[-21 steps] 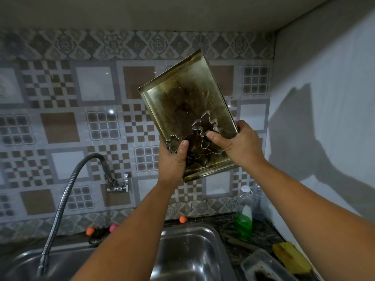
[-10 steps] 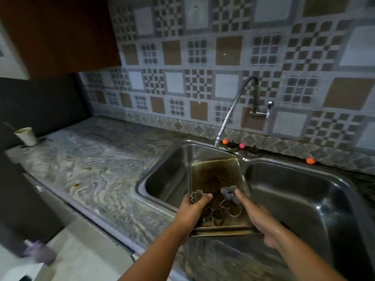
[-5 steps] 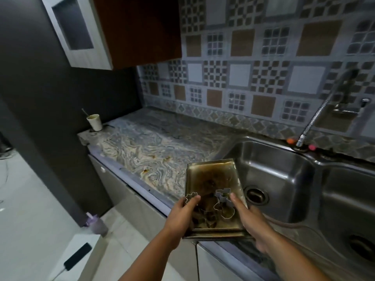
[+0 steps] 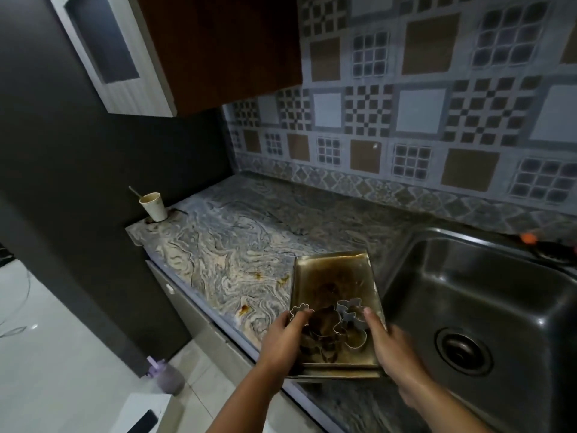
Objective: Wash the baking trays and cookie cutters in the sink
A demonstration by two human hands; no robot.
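Observation:
Stacked, stained brass-coloured baking trays (image 4: 331, 276) are held over the marbled counter (image 4: 237, 245), just left of the steel sink (image 4: 487, 295). My left hand (image 4: 285, 339) grips the trays' near left corner, thumb lying over the cutters. My right hand (image 4: 390, 342) grips the near right edge, thumb on top. Several metal cookie cutters (image 4: 349, 310) lie in the top tray's near half, one small flower-shaped cutter (image 4: 299, 309) by my left thumb. The lower tray shows only as a rim under the top one.
A paper cup (image 4: 153, 206) with a stick stands at the counter's far left corner. A wall cupboard (image 4: 187, 51) hangs above. On the floor to the left stand a purple bottle (image 4: 167, 375) and a white box. An orange object (image 4: 528, 237) sits behind the sink.
Both hands carried the trays with the cutters down from in front of the wall, past the sink, leftwards to above the counter. The view swung left with them.

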